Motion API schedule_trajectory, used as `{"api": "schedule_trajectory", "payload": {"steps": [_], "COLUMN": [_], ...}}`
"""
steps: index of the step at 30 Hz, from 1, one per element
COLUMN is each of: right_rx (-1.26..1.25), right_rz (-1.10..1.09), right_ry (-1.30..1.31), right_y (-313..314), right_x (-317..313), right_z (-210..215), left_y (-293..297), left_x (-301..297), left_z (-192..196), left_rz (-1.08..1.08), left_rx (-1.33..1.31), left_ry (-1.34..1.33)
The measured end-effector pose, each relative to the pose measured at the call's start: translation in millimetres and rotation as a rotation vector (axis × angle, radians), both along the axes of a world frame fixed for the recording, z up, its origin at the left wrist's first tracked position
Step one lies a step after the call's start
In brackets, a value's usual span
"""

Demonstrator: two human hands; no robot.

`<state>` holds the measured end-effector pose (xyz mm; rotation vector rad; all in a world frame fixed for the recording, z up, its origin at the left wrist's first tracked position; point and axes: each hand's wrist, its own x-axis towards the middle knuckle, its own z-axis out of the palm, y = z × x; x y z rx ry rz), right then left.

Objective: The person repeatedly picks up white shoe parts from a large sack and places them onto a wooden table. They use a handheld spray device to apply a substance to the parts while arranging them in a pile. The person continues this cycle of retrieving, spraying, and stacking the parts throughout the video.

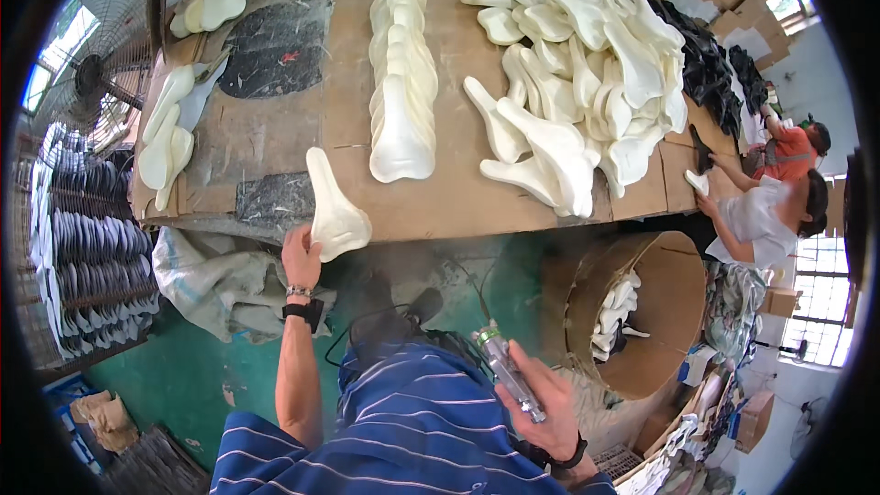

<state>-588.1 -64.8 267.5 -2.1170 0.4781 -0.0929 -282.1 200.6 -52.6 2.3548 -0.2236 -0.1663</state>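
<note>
My left hand grips the wide lower end of a cream bicycle saddle pad at the table's near edge. The pad's narrow nose points away from me. In my right hand is a silvery cylindrical tool with a green ring, apparently joined to a thin hose; its exact kind is unclear. It is held low in front of my striped shirt, apart from the pad. Beyond the left hand, a long overlapping row of saddle pads runs away across the cardboard-covered table. To its right rises a heap of similar pads.
More pads lie at the table's left side, near a large fan and a rack of grey saddle-shaped pieces. A round cardboard bin holding pads stands at right. Two people work beyond the table's right end.
</note>
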Motion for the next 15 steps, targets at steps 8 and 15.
{"api": "schedule_trajectory", "payload": {"steps": [8,15], "right_rx": [-0.113,-0.145], "right_rz": [-0.107,-0.118], "right_ry": [-0.157,-0.191], "right_y": [-3.4,2.7], "right_x": [22.3,16.8], "right_z": [12.2,6.8], "left_y": [-68.6,-156.8], "left_x": [28.3,67.6], "left_z": [26.1,-18.3], "left_rz": [-0.223,-0.297], "left_rx": [-0.115,-0.206], "left_ry": [-0.178,-0.064]}}
